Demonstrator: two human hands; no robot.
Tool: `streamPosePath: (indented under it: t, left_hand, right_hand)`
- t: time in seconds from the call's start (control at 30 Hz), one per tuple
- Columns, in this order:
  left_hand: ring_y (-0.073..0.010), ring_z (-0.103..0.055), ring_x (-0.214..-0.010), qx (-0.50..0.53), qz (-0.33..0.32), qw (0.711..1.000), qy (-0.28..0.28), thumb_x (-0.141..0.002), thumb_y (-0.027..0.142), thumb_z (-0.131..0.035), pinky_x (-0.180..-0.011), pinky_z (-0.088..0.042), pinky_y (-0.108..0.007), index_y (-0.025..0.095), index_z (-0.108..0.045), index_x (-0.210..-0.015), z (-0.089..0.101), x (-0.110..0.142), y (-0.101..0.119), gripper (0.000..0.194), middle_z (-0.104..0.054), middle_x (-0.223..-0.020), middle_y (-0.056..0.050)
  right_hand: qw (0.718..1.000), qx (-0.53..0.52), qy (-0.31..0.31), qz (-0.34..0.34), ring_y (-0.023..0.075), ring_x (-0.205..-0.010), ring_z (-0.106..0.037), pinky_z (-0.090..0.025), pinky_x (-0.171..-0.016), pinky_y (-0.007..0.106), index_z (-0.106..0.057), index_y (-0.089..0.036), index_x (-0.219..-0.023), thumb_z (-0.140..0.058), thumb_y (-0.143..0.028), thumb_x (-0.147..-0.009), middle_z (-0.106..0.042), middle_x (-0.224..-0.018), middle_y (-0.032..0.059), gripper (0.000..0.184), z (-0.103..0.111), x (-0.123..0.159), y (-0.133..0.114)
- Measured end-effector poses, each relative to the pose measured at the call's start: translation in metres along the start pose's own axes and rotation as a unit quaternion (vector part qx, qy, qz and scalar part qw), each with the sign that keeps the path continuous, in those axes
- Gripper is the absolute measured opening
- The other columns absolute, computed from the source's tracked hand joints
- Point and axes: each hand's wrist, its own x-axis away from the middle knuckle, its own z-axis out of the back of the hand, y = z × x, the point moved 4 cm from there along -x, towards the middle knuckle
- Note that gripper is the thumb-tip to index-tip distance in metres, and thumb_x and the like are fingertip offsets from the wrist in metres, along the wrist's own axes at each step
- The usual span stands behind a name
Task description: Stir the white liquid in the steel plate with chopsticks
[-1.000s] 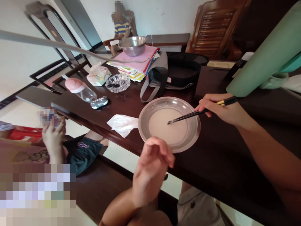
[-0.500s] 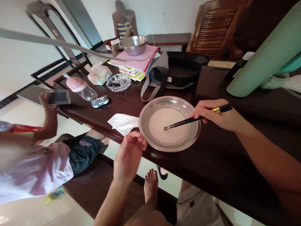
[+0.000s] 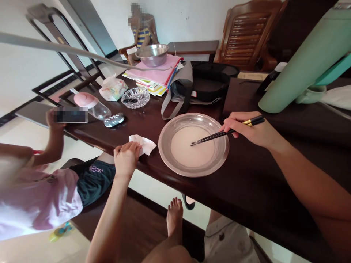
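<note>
A round metal bowl [image 3: 167, 160] of milky, pale liquid [image 3: 189, 153] stands near the table's front edge. My right hand [image 3: 244, 128] is closed around a pair of black chopsticks [image 3: 212, 137] with gold bands. Their tips are over the liquid, close together; whether they dip in I cannot tell. Left of the bowl, my left hand [image 3: 127, 157] has its fingers closed on a white tissue [image 3: 146, 145] lying at the table edge. Part of the tissue is hidden under the fingers.
Behind are a grey bag [image 3: 183, 84], a glass ashtray [image 3: 135, 98], a tissue pack [image 3: 113, 88], a pink-capped bottle [image 3: 91, 104] and a grey remote-like object [image 3: 114, 119]. A green cylinder [image 3: 293, 65] leans at right. One person sits at left holding a phone; another sits at the back.
My left hand has moved left from beside the bowl's rim and closed on the tissue, which is now bunched up. My right hand keeps the chopsticks over the bowl.
</note>
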Motion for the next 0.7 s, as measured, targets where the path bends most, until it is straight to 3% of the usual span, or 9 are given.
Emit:
streamPosePath:
  t: [0.27, 0.37, 0.43, 0.53, 0.7]
  left_hand:
    - [-0.0303, -0.061, -0.104, 0.114, 0.084, 0.988, -0.068, -0.081, 0.045, -0.058, -0.093, -0.045, -0.036, 0.019, -0.067, -0.082, -0.005, -0.023, -0.03, 0.028, -0.072, -0.1, -0.014]
    - [-0.0272, -0.062, -0.092, 0.138, 0.101, 0.978, -0.122, -0.081, 0.048, -0.057, -0.085, -0.046, -0.034, 0.019, -0.065, -0.077, -0.004, -0.028, -0.032, 0.03, -0.07, -0.083, -0.009]
    - [-0.024, -0.062, -0.083, 0.151, 0.121, 0.971, -0.139, -0.08, 0.047, -0.059, -0.078, -0.045, -0.031, 0.019, -0.065, -0.077, 0.0, -0.029, -0.03, 0.029, -0.069, -0.077, -0.006]
    - [-0.0214, -0.062, -0.077, 0.157, 0.146, 0.969, -0.122, -0.078, 0.045, -0.064, -0.074, -0.043, -0.03, 0.02, -0.062, -0.074, 0.007, -0.028, -0.025, 0.026, -0.068, -0.077, -0.003]
    - [-0.0217, -0.064, -0.077, 0.157, 0.177, 0.969, -0.071, -0.074, 0.042, -0.072, -0.077, -0.045, -0.031, 0.021, -0.051, -0.067, 0.014, -0.021, -0.019, 0.03, -0.067, -0.078, -0.002]
  right_hand:
    - [1.0, 0.003, 0.01, 0.002, 0.0116, -0.051, -0.051, -0.042, -0.051, 0.03, -0.069, -0.023, -0.069, -0.06, -0.048, -0.093, -0.073, -0.074, 0.0032, 0.036, 0.007, -0.003, 0.004]
    - [0.999, -0.012, 0.034, -0.006, 0.0117, -0.049, -0.05, -0.041, -0.049, 0.03, -0.068, -0.023, -0.067, -0.059, -0.05, -0.093, -0.071, -0.069, 0.0033, 0.039, 0.007, -0.003, 0.005]
    - [0.999, -0.039, 0.014, -0.009, 0.0119, -0.048, -0.051, -0.041, -0.047, 0.03, -0.068, -0.023, -0.065, -0.059, -0.051, -0.092, -0.071, -0.068, 0.0031, 0.04, 0.001, -0.002, 0.004]
    - [0.997, -0.069, -0.03, -0.007, 0.0133, -0.053, -0.056, -0.044, -0.049, 0.029, -0.069, -0.023, -0.066, -0.061, -0.05, -0.091, -0.073, -0.073, 0.0026, 0.038, -0.009, -0.002, 0.003]
    - [0.999, -0.025, 0.034, -0.01, 0.0114, -0.051, -0.051, -0.042, -0.051, 0.029, -0.069, -0.022, -0.067, -0.059, -0.046, -0.094, -0.072, -0.071, 0.0027, 0.037, 0.002, -0.004, 0.008]
